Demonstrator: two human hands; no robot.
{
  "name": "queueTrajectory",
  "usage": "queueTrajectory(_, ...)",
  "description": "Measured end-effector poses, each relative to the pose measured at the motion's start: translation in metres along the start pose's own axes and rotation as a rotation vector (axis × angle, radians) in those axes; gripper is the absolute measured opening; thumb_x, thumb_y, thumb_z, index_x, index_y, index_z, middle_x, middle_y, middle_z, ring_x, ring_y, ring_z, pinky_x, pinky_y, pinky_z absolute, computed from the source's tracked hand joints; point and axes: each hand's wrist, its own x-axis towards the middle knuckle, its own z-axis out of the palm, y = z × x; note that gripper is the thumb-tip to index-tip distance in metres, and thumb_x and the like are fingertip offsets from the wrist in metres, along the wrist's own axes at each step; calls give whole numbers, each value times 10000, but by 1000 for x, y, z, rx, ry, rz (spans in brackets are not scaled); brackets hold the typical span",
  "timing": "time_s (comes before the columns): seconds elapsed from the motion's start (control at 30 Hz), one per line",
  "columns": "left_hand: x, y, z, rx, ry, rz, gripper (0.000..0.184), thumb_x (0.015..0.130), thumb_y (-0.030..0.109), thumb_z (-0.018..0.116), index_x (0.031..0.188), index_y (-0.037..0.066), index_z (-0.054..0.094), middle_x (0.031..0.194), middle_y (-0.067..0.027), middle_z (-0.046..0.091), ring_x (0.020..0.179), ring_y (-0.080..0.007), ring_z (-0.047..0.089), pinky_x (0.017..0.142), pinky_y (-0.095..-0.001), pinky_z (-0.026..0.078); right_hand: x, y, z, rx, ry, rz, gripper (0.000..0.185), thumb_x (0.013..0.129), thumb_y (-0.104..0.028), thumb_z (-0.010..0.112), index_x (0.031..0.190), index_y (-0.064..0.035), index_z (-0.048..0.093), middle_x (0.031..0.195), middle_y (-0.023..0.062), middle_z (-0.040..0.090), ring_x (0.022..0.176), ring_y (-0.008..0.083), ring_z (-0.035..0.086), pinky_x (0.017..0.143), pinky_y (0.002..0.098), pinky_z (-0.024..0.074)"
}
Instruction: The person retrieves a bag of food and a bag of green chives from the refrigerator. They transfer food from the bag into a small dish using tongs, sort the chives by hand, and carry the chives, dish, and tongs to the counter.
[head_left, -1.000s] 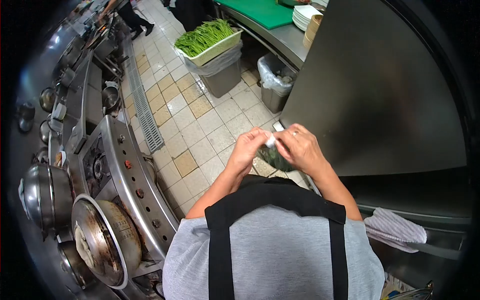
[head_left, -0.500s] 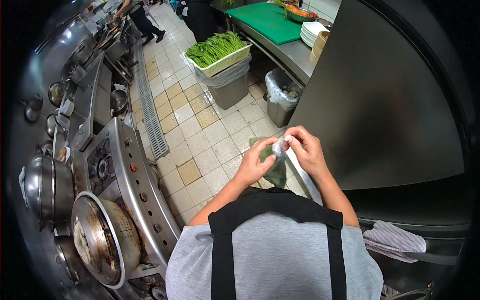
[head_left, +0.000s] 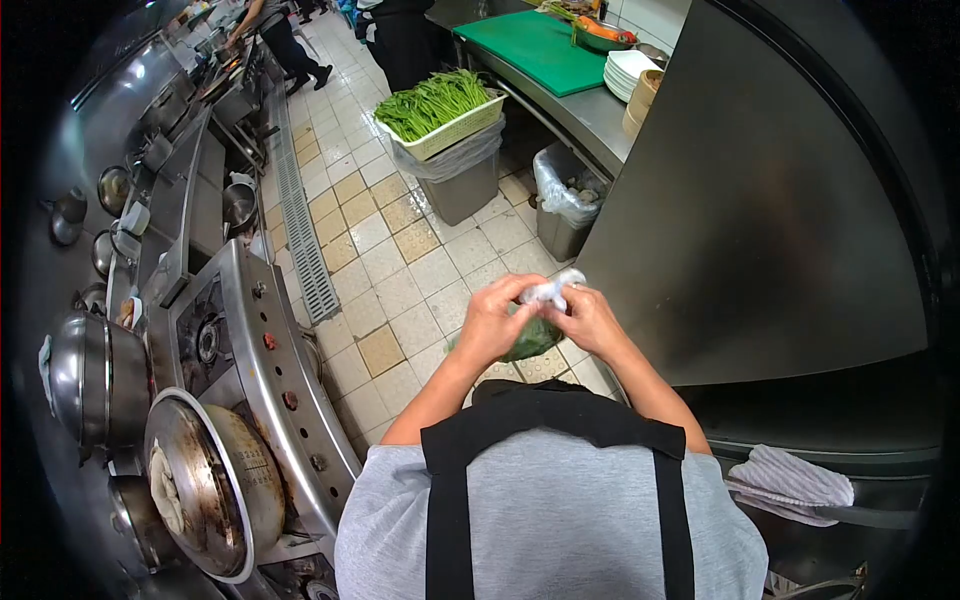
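In front of my chest hangs a clear plastic bag (head_left: pixel 532 342) with something dark green inside. Its whitish gathered top (head_left: pixel 552 288) bunches up between my two hands. My left hand (head_left: pixel 490 318) is closed on the left side of that bunched neck, thumb and fingers pinching it. From the other side my right hand (head_left: pixel 592 318) pinches the neck, fingertips curled in. The bag's lower part is partly hidden behind my hands, and I cannot make out what the green contents are.
A steel stove (head_left: pixel 280 375) with a large lidded pot (head_left: pixel 195 490) stands left. A basket of green vegetables (head_left: pixel 455 128) sits on a bin (head_left: pixel 462 190); another bin (head_left: pixel 563 230) is under the counter. A dark metal door (head_left: pixel 780 220) rises right. Other people stand further off.
Both hands have moved slightly left, the right one also lower. The bag's white top now stands up above the fingers, and the green part hangs further left beneath them.
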Motion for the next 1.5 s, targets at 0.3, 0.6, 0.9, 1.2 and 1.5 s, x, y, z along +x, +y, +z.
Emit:
queueTrajectory(0.3, -7, -30, -33, -571, 86, -545, 180, 761, 54, 686, 915, 14, 600, 816, 17, 594, 756, -80, 540, 742, -242, 441, -6, 28, -3, 72, -31, 60, 204, 833, -217, 549, 854, -24, 610, 769, 118, 578, 720, 276, 567, 642, 364, 435)
queueTrajectory(0.6, -17, -36, -13, -793, -12, -573, 97, 815, 99, 659, 859, 52, 587, 802, 16, 578, 718, -64, 519, 680, -217, 424, -4, 5, 5, 69, 136, 56, 211, 789, -138, 600, 974, -37, 608, 836, 115, 571, 749, 212, 562, 684, 328, 454)
queueTrajectory(0.9, -22, -43, -26, -398, -46, -190, 78, 824, 87, 629, 823, 22, 586, 803, -5, 589, 745, -88, 523, 677, -229, 423, 1, 57, 16, 625, -154, 327, 122, 838, -95, 553, 884, 7, 603, 835, 57, 573, 675, 125, 554, 645, 245, 455)
queueTrajectory(1.2, 14, -20, -9, -226, -234, 127, 77, 790, 97, 663, 780, 27, 634, 732, -33, 587, 685, -127, 520, 622, -263, 405, 22, 6, -25, 1003, -260, 45, 160, 878, -124, 483, 970, -4, 536, 952, 89, 568, 930, 164, 541, 840, 295, 423)
queueTrajectory(1.5, -3, 8, -1, -111, -416, 389, 74, 764, 104, 654, 772, 51, 602, 733, -76, 582, 706, -248, 575, 627, -346, 447, 28, 54, 62, -457, -616, -265, 345, 809, -165, 594, 1110, -12, 522, 1106, 167, 567, 981, 223, 578, 840, 377, 462)
